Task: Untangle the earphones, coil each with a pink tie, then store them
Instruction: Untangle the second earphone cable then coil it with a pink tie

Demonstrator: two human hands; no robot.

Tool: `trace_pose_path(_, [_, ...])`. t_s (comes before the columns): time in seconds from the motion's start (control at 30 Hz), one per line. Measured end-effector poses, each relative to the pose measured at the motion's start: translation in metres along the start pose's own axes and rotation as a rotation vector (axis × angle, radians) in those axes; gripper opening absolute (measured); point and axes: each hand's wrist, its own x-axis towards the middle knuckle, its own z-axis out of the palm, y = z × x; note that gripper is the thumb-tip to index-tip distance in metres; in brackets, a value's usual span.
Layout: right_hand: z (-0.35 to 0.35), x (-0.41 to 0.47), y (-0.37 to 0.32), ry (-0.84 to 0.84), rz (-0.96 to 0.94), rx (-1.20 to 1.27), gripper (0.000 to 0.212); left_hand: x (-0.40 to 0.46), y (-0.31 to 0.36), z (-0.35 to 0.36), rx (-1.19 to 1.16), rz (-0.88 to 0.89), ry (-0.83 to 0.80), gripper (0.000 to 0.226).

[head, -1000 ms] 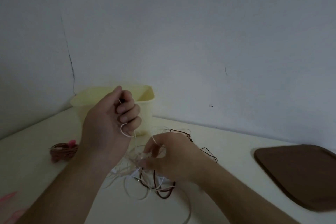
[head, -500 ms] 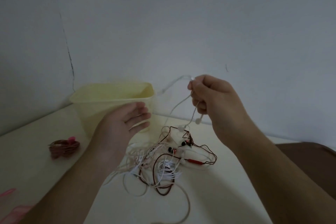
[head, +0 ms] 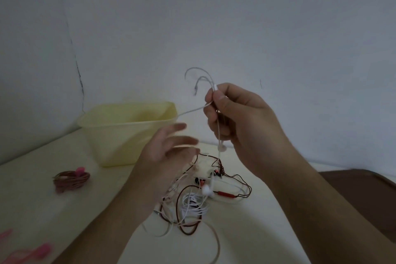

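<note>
My right hand (head: 240,122) is raised above the table and pinches a pale earphone cable (head: 218,126); an earbud (head: 221,147) dangles below the fingers and loose ends arc above them. My left hand (head: 169,152) hovers with straight, spread fingers, blurred, over the tangle of white, pink and dark red earphones (head: 197,197) on the table. A dark red earphone coil (head: 70,180) bound with a pink tie lies to the left. Loose pink ties (head: 32,255) lie at the bottom left.
A pale yellow plastic tub (head: 120,135) stands at the back against the wall. A brown tray (head: 364,195) lies at the right edge. The cream table (head: 64,221) meets a grey wall behind.
My right hand lifted a pale cable up out of the tangle. My left hand let go of the cable it gripped, opened and moved down toward the tangle.
</note>
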Motion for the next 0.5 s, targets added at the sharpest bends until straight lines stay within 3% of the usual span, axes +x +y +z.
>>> trace_pose_path(0.1, [-0.003, 0.002, 0.001, -0.004, 0.056, -0.013, 0.025, 0.009, 0.002, -0.018, -0.409, -0.044, 0.039, 0.057])
trace_pose_path(0.17, [-0.008, 0.005, 0.005, 0.000, 0.153, -0.058, 0.025, 0.017, 0.008, -0.030, -0.729, -0.142, 0.121, 0.043])
trace_pose_path(0.2, [-0.012, 0.006, 0.008, 0.002, 0.212, -0.101, 0.024, 0.019, 0.010, -0.035, -0.782, -0.159, 0.174, 0.037])
trace_pose_path(0.37, [-0.037, 0.007, 0.023, 0.041, 0.410, -0.372, 0.021, 0.026, 0.009, -0.057, -0.821, -0.095, 0.337, 0.022])
trace_pose_path(0.5, [-0.059, 0.008, 0.027, 0.202, 0.523, -0.618, 0.014, 0.024, 0.016, -0.085, -0.726, -0.065, 0.300, 0.025])
